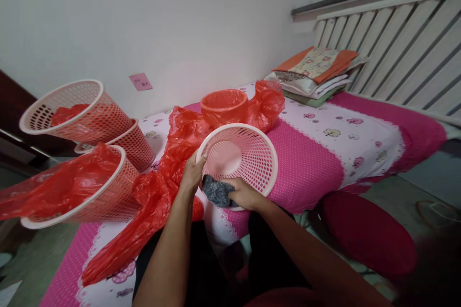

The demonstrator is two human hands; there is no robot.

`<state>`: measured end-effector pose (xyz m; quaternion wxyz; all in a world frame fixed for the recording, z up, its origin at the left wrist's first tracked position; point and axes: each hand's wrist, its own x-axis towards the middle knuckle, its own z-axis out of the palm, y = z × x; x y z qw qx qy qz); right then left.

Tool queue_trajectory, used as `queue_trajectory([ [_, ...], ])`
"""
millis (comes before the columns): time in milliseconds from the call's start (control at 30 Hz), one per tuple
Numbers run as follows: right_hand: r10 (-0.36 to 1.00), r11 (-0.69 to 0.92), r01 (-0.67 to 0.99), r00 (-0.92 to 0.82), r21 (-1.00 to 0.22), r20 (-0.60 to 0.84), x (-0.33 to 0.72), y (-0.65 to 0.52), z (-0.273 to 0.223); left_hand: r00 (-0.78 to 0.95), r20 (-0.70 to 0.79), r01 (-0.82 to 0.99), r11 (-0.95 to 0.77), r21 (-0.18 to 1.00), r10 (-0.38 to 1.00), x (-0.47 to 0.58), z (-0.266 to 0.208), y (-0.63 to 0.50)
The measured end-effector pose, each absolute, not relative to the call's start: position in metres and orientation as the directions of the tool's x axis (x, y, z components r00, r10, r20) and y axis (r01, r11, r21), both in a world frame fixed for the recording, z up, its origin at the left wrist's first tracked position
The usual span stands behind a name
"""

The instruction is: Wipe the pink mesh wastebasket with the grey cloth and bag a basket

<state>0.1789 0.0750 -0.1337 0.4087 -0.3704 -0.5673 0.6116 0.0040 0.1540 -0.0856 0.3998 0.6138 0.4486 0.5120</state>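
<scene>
A pale pink perforated plastic basket [264,146] is tilted in front of me, its wide mouth facing me and its round bottom visible inside. My left hand [194,170] grips the basket's rim on the left side, fingers wrapped over it. In my right hand [243,194] is a bunched dark grey cloth [217,192], pressed against the lower left of the rim. Some of the right fingers are hidden by the cloth. Red plastic bags [151,201] lie crumpled on the bed to the left of the basket.
Several similar baskets [118,172] with red bags stand or lean at the left. Behind, a basket [223,105] is wrapped in red plastic. Folded bedding [317,74] is stacked by the white radiator [403,43]. A dark red stool [367,232] stands right of the bed [306,168].
</scene>
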Motion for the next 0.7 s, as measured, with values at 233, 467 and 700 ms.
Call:
queue_trajectory([
  [233,0.986,0.061,-0.059,-0.151,-0.996,0.069,0.239,0.082,-0.124,0.069,0.253,0.150,-0.261,0.954,0.965,0.007,-0.087,0.156],
  [467,0.979,0.186,0.031,0.075,-0.982,0.188,0.225,0.133,-0.136,0.088,0.274,0.123,-0.283,0.951,0.958,0.006,-0.094,0.159],
  [700,0.982,0.031,0.193,0.175,-0.981,0.065,0.169,0.214,-0.166,0.105,0.302,0.118,-0.313,0.942,0.948,0.002,-0.101,0.163],
])
